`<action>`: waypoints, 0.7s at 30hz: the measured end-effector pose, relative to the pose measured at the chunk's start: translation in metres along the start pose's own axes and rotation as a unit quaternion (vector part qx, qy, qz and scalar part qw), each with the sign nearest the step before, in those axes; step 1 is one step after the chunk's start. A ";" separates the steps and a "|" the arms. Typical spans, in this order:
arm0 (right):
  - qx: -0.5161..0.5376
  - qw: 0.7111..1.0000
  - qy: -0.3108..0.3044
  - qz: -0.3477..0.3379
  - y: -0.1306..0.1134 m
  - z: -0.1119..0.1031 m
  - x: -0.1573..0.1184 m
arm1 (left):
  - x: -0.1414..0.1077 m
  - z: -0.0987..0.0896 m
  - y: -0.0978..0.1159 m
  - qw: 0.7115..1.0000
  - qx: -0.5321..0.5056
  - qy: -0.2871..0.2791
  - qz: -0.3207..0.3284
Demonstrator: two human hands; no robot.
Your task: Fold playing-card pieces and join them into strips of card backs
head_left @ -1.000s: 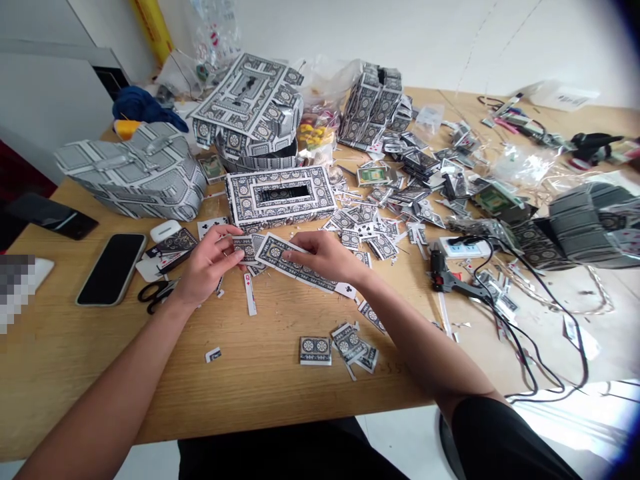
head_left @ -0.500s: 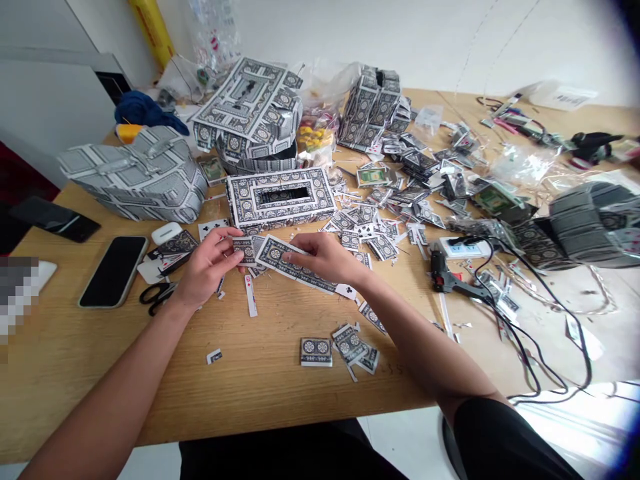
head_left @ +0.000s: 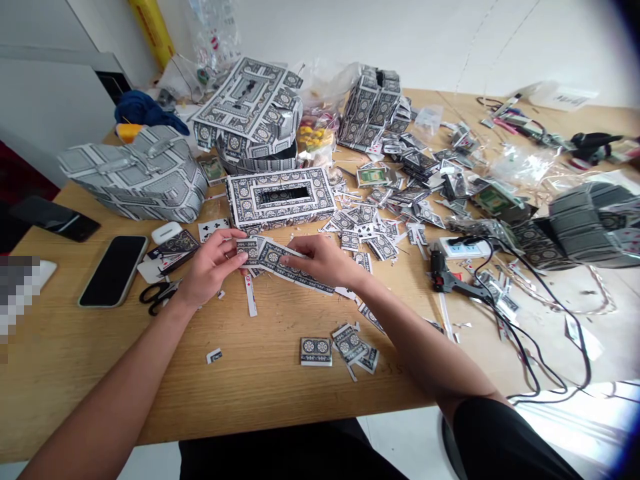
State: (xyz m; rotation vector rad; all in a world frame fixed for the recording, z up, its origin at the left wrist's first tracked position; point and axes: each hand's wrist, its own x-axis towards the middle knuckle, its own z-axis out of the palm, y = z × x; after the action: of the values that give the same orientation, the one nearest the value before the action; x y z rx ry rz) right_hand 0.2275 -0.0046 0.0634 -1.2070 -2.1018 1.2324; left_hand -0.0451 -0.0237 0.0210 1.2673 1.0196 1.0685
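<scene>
black clubs on card, diamond on strip (blurred)

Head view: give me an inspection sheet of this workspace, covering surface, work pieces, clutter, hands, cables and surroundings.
Surface: wooden table, strewn with paper scraps.
Job's things: small card piece and longer card strip, close together; whether joined, cannot tell.
Clutter: loose cards, scissors, light-edged phone; slotted card box beyond the hands.
Hands: left hand grips the small card piece; right hand grips the longer card strip.
Cables: black cables loop beside the glue gun and power strip.
Surroundings: white wall behind; yellow cylinder at far left.
</scene>
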 end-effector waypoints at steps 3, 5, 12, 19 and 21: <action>-0.030 1.000 -0.003 0.002 0.001 0.001 0.000 | 0.000 0.003 0.003 1.000 0.008 -0.005 -0.009; -0.039 0.999 -0.016 0.002 0.001 0.001 0.000 | 0.000 0.005 0.005 1.000 0.011 -0.011 -0.017; -0.045 0.997 -0.060 -0.010 0.006 -0.006 0.001 | -0.001 0.008 0.007 0.999 0.017 -0.025 -0.036; -0.006 0.996 -0.093 -0.016 0.013 -0.010 0.002 | 0.000 0.006 0.004 0.998 0.009 -0.047 -0.035; -0.007 0.995 -0.098 -0.008 0.013 -0.010 0.002 | -0.001 0.006 0.004 0.997 0.010 -0.057 -0.041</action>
State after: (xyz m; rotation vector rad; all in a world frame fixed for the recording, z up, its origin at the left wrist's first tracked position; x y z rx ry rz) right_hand 0.2400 0.0048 0.0576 -1.1123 -2.2574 1.3815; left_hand -0.0400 -0.0257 0.0252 1.2766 0.9904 0.9150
